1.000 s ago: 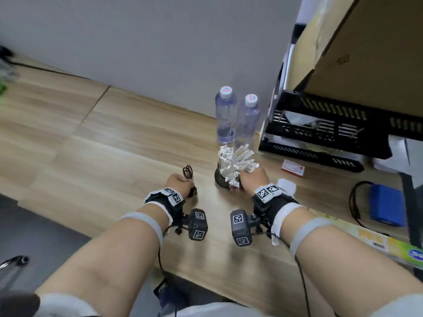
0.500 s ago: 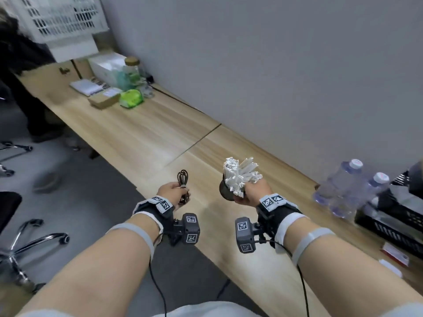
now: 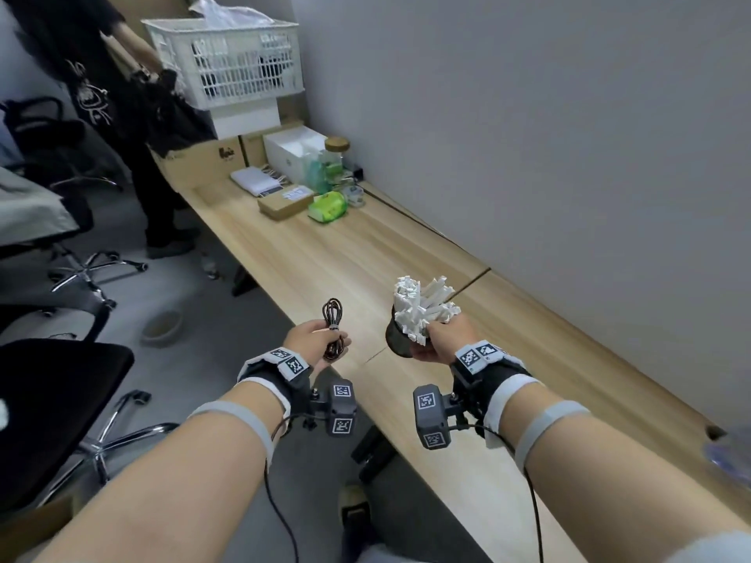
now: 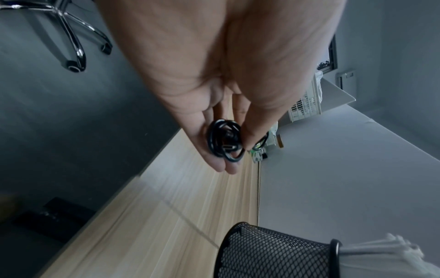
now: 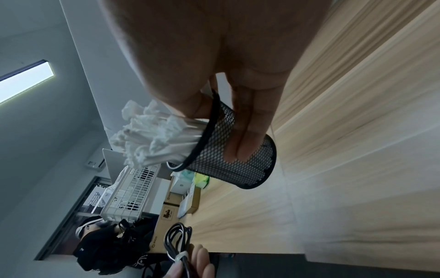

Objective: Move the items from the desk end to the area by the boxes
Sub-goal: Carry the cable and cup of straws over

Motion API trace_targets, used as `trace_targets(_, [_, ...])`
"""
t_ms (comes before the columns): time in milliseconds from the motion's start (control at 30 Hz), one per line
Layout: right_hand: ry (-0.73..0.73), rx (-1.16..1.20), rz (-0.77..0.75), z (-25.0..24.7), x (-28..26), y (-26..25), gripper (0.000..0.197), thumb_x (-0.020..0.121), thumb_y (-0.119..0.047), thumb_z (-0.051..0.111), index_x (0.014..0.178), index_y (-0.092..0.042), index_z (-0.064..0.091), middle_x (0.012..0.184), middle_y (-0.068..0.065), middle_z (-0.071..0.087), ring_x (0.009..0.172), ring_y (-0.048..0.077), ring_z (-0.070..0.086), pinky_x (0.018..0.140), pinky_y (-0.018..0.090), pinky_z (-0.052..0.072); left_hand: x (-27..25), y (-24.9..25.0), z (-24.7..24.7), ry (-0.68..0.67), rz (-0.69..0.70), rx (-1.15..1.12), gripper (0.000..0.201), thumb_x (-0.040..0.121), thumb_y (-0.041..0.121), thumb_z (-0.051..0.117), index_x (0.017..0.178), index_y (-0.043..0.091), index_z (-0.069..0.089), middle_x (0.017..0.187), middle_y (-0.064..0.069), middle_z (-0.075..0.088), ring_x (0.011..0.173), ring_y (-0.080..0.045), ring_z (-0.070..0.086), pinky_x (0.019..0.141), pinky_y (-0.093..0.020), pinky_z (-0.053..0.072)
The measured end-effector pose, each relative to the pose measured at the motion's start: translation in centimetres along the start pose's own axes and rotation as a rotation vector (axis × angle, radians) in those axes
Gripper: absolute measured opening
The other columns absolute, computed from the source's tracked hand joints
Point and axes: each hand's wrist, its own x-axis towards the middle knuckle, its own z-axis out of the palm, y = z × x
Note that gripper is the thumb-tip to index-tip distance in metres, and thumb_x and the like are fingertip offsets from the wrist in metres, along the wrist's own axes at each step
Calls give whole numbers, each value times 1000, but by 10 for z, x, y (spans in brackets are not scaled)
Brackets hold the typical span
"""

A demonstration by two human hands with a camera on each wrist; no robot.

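My left hand [image 3: 315,339] grips a coiled black cable [image 3: 333,329] over the desk's near edge; the left wrist view shows the coil [image 4: 225,140] pinched between thumb and fingers. My right hand [image 3: 441,339] holds a black mesh pen cup [image 3: 397,339] stuffed with white paper-wrapped sticks [image 3: 422,308], tilted, above the long wooden desk [image 3: 345,253]. In the right wrist view the fingers wrap the mesh cup [image 5: 235,159], with the thumb at its rim. Cardboard boxes [image 3: 211,158] stand at the desk's far end.
By the boxes lie a white basket [image 3: 227,63], a white box [image 3: 292,152], a jar [image 3: 335,158], a green packet [image 3: 327,207], a flat parcel [image 3: 286,201] and a white pad [image 3: 256,180]. A person in black [image 3: 101,95] stands there. Office chairs [image 3: 61,400] fill the left floor.
The view has swung left from the bottles and black tray toward the far desk end. Both hands have lifted off the desk and carry the cable and the cup along.
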Motion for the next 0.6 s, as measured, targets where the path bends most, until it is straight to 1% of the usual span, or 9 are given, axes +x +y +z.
trace_targets(133, [-16,-55,-31,57,71,-9,21,74,-10,56,89,-17,69,80,14,74,73,41,72,65,55,61,55,29,-31,31,6,-28,28,95,-11,47,117,6,44,90,-26,63,81,-33,65,92,-47,52])
trace_targets(233, [-94,-21,-12,109,96,-38,22,82,3,53,81,-14,66,76,17,72,69,39,72,64,54,60,105,57,-58,65,6,-12,32,97,-8,46,127,1,42,91,-27,63,82,-34,65,90,-46,52])
trace_targets(300, [-112,-23,1,142,119,-58,18,84,5,52,81,-9,64,72,15,69,64,31,72,61,41,61,142,80,-77,93,6,10,37,98,-6,44,135,-3,38,95,-27,64,86,-36,67,85,-45,53])
trace_targets(367, [-101,-61,-17,171,147,-73,16,87,3,51,77,-6,59,63,7,61,54,19,66,47,19,49,174,102,-95,116,-3,17,41,101,-3,41,141,1,36,97,-27,64,92,-38,65,84,-45,52])
trace_targets(433, [-112,-81,-3,200,173,-87,20,89,1,51,72,-9,54,63,4,59,58,22,62,39,15,42,200,125,-111,128,-17,18,40,102,0,39,141,7,35,100,-26,64,91,-36,66,76,-43,54])
trace_targets(467, [-134,-93,1,218,188,-92,21,88,0,53,71,-12,54,67,6,62,63,24,64,41,17,47,214,136,-120,134,-22,14,39,103,2,39,141,9,35,100,-25,64,88,-34,67,72,-41,54])
trace_targets(533, [-151,-112,1,250,217,-102,12,81,-7,57,72,-14,56,82,14,71,80,33,70,65,36,61,240,157,-137,154,-15,18,36,103,3,40,138,9,36,99,-23,65,85,-30,67,67,-36,53])
trace_targets(567, [-172,-126,-8,265,229,-107,8,79,-9,58,72,-12,57,88,17,72,86,37,70,77,46,60,252,165,-144,160,-13,24,33,103,3,40,136,7,38,99,-23,65,84,-29,67,65,-32,53])
trace_targets(600, [-196,-156,-8,278,240,-111,9,80,-7,58,72,-11,57,92,18,72,91,38,70,83,48,58,263,172,-151,165,-19,28,31,103,3,41,134,4,39,99,-22,65,84,-28,67,60,-28,52])
